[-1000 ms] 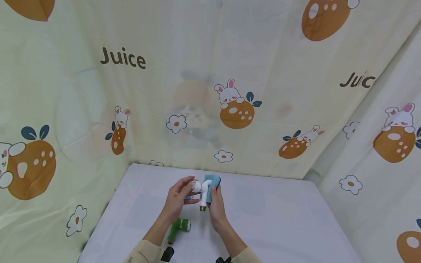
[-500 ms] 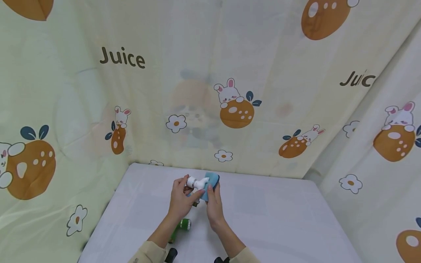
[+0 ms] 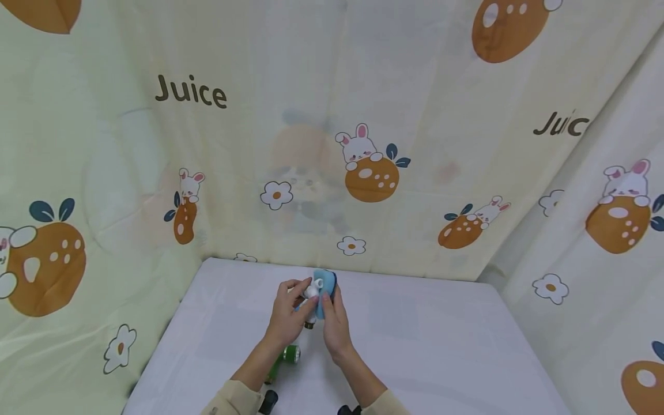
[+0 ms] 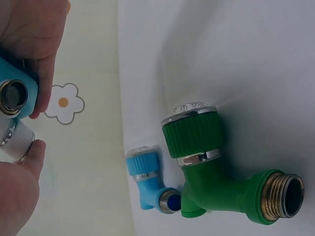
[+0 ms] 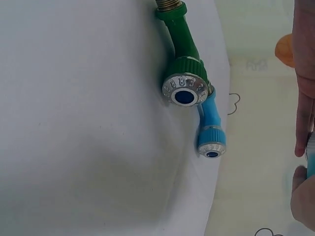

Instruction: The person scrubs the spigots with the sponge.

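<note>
In the head view my left hand [image 3: 284, 314] grips a white tap [image 3: 310, 291], its fingers around the knob side and its thumb across the front. The tap's brass threaded end [image 3: 309, 325] points down. My right hand [image 3: 337, 331] holds a light blue sponge-like pad [image 3: 328, 280] with a dark back, pressed against the tap's right side. From the left wrist view, the tap's threaded opening [image 4: 13, 96] lies in front of the blue pad [image 4: 28, 93]. Fingers hide part of the tap.
A green tap [image 4: 211, 187] with a brass thread lies on the white table [image 3: 425, 346], below my left hand. Beyond it lies a light blue tap [image 4: 147, 179], mostly hidden in the head view. A patterned curtain [image 3: 249, 144] encloses the table's back and sides.
My left hand has turned the white tap in its grip, so its knob is now largely hidden. Both hands have drifted slightly left, the blue pad staying against the tap.
</note>
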A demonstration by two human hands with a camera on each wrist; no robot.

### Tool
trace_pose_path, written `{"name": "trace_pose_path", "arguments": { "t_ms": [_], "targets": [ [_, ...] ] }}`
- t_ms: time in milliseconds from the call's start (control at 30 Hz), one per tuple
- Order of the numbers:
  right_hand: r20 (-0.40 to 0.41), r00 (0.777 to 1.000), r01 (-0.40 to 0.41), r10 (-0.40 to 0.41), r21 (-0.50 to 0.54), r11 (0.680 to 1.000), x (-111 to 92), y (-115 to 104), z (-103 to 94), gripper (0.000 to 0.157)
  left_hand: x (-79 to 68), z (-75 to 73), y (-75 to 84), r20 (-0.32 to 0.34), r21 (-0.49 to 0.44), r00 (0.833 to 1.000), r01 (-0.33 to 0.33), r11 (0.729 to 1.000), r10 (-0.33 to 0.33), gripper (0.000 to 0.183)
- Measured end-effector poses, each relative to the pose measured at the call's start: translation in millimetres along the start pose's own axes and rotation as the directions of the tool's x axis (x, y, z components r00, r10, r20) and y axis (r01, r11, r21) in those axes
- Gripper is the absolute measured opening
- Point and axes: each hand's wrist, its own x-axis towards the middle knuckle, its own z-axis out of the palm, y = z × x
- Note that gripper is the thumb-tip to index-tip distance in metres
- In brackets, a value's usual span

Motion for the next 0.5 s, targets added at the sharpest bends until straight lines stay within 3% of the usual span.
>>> {"name": "trace_pose_path", "arguments": {
  "t_ms": [233, 400, 500],
  "targets": [
    [-0.046, 0.998, 0.033, -0.037, -0.101, 0.994, -0.1, -6.7, 0.1, 0.055, -3.7, 0.3, -6.9, 0.044, -0.104, 0.998, -0.033, 0.994, 0.038, 0.040],
    [-0.059, 0.998, -0.003, -0.004, -0.113, 0.994, 1.0, -7.9, -1.5, 0.054, -3.7, -3.1, -6.7, 0.111, -0.189, 0.994, 0.027, 0.982, -0.006, 0.033],
    [-0.074, 0.997, -0.026, 0.017, -0.121, 0.992, 1.3, -5.8, -3.4, 0.051, -3.3, -6.0, -6.3, 0.148, -0.168, 0.988, 0.069, 0.983, -0.044, 0.030]
  ]
}}
